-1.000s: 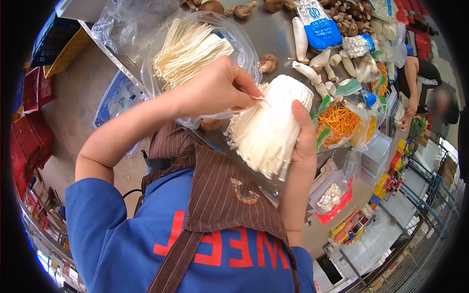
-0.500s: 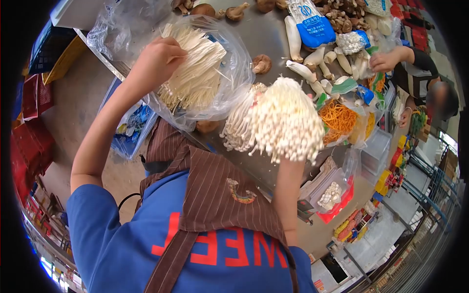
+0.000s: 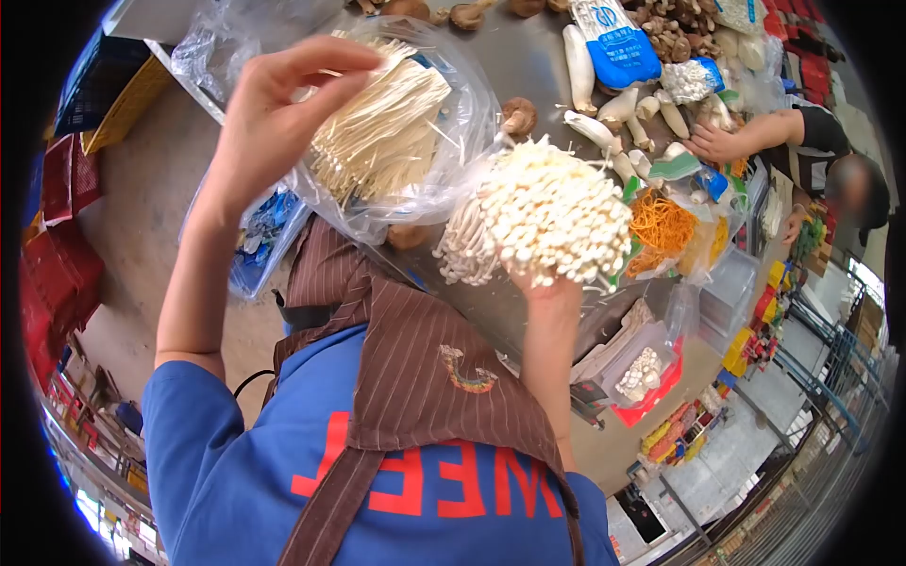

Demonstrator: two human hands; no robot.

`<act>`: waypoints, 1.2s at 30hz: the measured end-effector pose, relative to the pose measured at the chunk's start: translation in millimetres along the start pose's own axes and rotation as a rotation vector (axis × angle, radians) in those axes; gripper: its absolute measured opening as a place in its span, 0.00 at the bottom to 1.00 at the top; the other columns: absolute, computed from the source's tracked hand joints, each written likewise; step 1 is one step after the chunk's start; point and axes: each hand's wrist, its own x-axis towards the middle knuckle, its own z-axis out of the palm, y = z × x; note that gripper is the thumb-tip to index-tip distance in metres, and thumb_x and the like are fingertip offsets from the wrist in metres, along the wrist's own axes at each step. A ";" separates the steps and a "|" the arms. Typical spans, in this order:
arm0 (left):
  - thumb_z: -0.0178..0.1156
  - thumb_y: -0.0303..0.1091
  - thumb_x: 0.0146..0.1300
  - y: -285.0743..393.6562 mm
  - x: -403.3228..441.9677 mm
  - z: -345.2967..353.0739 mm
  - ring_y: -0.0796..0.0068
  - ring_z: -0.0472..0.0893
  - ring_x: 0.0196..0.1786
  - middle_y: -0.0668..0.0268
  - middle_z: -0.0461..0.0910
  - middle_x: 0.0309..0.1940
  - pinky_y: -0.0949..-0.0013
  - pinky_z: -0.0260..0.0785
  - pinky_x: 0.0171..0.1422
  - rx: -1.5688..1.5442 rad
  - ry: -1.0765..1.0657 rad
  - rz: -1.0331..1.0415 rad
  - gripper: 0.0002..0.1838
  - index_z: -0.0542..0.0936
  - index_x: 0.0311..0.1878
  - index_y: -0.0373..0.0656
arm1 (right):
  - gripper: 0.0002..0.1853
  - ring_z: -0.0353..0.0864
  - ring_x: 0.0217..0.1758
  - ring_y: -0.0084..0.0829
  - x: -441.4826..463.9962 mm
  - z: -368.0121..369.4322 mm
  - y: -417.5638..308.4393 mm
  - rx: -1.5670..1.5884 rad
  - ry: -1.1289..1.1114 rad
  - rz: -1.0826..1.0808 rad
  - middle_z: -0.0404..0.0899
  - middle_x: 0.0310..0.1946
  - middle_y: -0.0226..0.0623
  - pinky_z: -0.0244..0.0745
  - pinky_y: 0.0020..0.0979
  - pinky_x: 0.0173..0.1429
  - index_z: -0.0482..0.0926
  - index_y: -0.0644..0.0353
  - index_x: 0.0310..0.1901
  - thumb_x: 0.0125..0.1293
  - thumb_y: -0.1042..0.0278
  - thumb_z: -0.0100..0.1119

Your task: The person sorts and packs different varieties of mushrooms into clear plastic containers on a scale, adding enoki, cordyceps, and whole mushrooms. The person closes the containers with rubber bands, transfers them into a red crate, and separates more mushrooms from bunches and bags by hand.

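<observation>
My left fingers (image 3: 311,55) hang over the near-left part of the clear bag (image 3: 472,85), thumb and forefinger parted. Loose enoki pile (image 3: 387,137) sits in that bag, just right of and below them. Second enoki clump (image 3: 462,247) is just left of my right fingers (image 3: 525,274). Shiitake (image 3: 519,115) on the desk (image 3: 528,61), beyond those. Right fingers are closed around the enoki bundle (image 3: 557,212), tips hidden under its caps. Farther out: king oyster mushrooms (image 3: 578,71), blue packet (image 3: 628,58). Orange strands (image 3: 661,222) near, to their right; co-worker's hand (image 3: 722,143) past that.
</observation>
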 end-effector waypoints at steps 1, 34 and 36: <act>0.51 0.30 0.62 17.1 -1.7 9.6 0.76 0.75 0.49 0.63 0.78 0.44 0.73 0.66 0.53 -0.227 -0.092 -0.077 0.12 0.78 0.44 0.35 | 0.28 0.70 0.56 0.42 3.8 8.3 0.9 0.004 -0.003 0.011 0.68 0.55 0.44 0.68 0.44 0.58 0.65 0.61 0.57 0.65 0.47 0.41; 0.50 0.41 0.64 4.5 36.2 112.1 0.76 0.73 0.48 0.62 0.72 0.49 0.75 0.67 0.47 -0.582 -0.491 -0.533 0.21 0.68 0.57 0.41 | 0.32 0.77 0.48 0.35 6.7 35.1 -27.7 -0.221 0.010 0.015 0.75 0.46 0.43 0.73 0.38 0.53 0.70 0.64 0.50 0.63 0.38 0.41; 0.52 0.53 0.60 32.1 42.7 99.1 0.77 0.69 0.42 0.63 0.71 0.47 0.78 0.63 0.44 -0.342 -0.584 -0.589 0.27 0.70 0.58 0.46 | 0.29 0.78 0.47 0.36 8.7 22.0 -34.2 -0.206 0.087 0.069 0.76 0.45 0.44 0.75 0.38 0.52 0.70 0.63 0.50 0.63 0.42 0.45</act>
